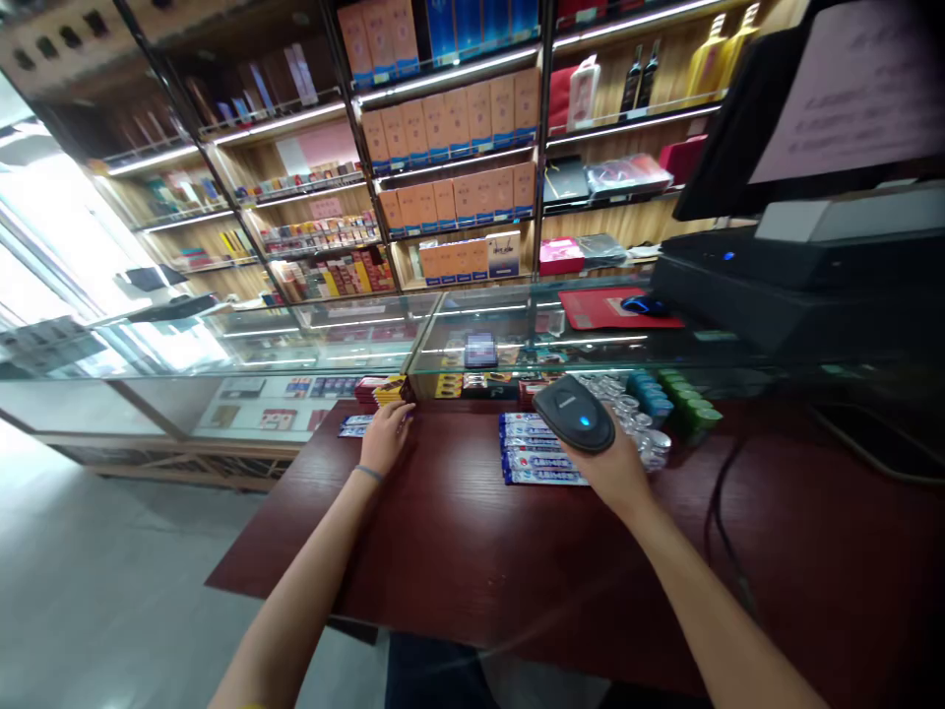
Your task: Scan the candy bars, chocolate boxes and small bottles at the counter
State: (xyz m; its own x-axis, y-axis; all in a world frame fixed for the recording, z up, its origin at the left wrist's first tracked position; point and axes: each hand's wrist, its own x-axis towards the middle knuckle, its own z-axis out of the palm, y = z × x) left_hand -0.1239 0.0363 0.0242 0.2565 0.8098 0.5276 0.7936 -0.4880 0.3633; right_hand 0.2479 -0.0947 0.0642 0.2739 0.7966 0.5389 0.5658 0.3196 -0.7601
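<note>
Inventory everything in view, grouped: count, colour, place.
desk: 1, maroon, foreground
scanner: 1, black, above desk
long packets: several, blue-white, below scanner
left packets: count unclear, blue-white, desk's left
small packs: several, red-yellow, desk's far edge
clear containers: several, transparent, desk's right
coloured containers: several, blue and green, beside clear ones
glass counter: 1, clear, behind desk
mouse: 1, black, on red mat
monitor: 1, black, upper right
shelves: several, brown, background
tall boxes: many, orange, on shelves
other shelf goods: many, mixed, on shelves
left grip: 1, beside left packets
right grip: 1, around scanner
</note>
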